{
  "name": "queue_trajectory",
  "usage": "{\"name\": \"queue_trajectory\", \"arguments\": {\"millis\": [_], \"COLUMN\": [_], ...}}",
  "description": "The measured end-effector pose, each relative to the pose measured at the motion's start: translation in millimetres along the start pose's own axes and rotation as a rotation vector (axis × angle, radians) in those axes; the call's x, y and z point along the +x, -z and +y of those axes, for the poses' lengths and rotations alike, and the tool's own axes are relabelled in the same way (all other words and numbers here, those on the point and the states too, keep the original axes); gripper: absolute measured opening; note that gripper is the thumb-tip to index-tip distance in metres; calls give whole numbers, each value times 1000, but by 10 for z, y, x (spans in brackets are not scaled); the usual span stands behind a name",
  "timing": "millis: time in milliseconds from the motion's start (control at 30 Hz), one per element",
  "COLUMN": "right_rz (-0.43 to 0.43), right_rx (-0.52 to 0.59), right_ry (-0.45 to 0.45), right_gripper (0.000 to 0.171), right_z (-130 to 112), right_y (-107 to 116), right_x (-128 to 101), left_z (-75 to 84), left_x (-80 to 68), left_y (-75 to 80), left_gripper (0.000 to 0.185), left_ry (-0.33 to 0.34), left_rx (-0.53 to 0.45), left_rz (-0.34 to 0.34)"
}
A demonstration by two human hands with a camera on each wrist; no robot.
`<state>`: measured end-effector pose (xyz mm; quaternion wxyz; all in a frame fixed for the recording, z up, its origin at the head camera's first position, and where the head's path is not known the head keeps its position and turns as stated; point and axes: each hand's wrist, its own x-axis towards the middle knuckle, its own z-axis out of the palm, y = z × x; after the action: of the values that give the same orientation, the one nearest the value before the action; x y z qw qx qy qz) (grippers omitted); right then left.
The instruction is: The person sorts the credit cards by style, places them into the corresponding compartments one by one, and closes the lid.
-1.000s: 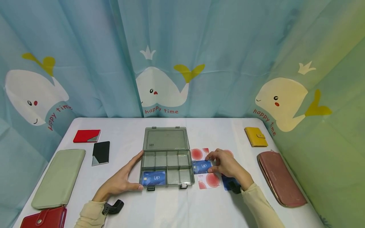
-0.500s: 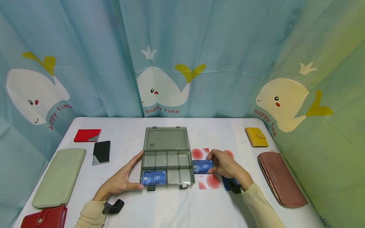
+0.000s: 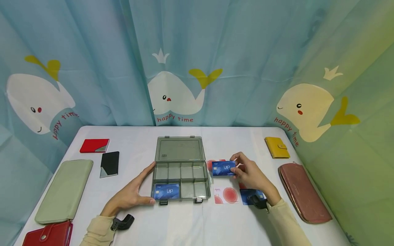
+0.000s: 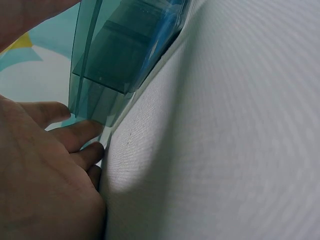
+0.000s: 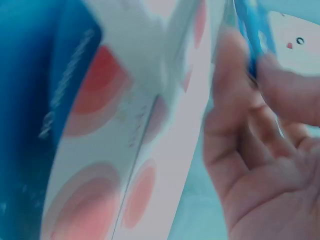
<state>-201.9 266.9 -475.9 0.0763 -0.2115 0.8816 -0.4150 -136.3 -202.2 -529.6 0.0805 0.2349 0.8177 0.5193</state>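
Item, blue VIP card [image 3: 224, 168]: now lifted off the spread of cards [image 3: 226, 195] and pinched by the right hand [image 3: 250, 174] just right of the open organizer box [image 3: 180, 182], which the flat, relaxed left hand [image 3: 130, 194] steadies; a second blue card [image 3: 166, 191] lies in a near compartment.

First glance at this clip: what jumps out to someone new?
The right hand pinches a blue VIP card, lifted just right of the open grey compartment box at the table's centre. A second blue VIP card lies in the box's near-left compartment, and the left hand braces the box's left side.
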Motion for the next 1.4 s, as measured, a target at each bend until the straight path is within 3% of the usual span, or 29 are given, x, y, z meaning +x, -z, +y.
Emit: {"name": "queue_trajectory", "arguments": {"millis": [133, 300, 433, 600, 733, 933, 1067, 1300, 1400], "right_rz": [31, -28, -79, -101, -135, -188, -178, -145, -152], "right_rx": [164, 359, 428, 389, 298, 139, 63, 54, -17], "right_ry": [-13, 15, 63, 93, 99, 194, 225, 184, 215], "right_gripper": [36, 57, 64, 62, 58, 54, 53, 52, 54], "right_z": [-89, -292, -470, -688, -830, -948, -988, -987, -1001], "right_y": [10, -93, -287, -629, -915, -1234, -1300, -1244, -1258], "right_x": [36, 88, 114, 164, 220, 273, 294, 286, 298], "left_z": [-3, -9, -8, -1, -3, -14, -15, -19, -23], "left_x": [6, 5, -1, -1, 2, 18, 29, 34, 19], "left_y": [2, 1, -4, -10, -17, -31, -35, -24, -7], "left_gripper": [126, 126, 127, 128, 129, 128, 128, 127, 128], "left_ry": [2, 3, 7, 17, 27, 18, 18, 4, 9], "left_rx": [10, 7, -5, 1, 5, -12, -21, -1, -3], "left_rz": [2, 2, -1, 2, 4, -4, -9, -9, -3]}}
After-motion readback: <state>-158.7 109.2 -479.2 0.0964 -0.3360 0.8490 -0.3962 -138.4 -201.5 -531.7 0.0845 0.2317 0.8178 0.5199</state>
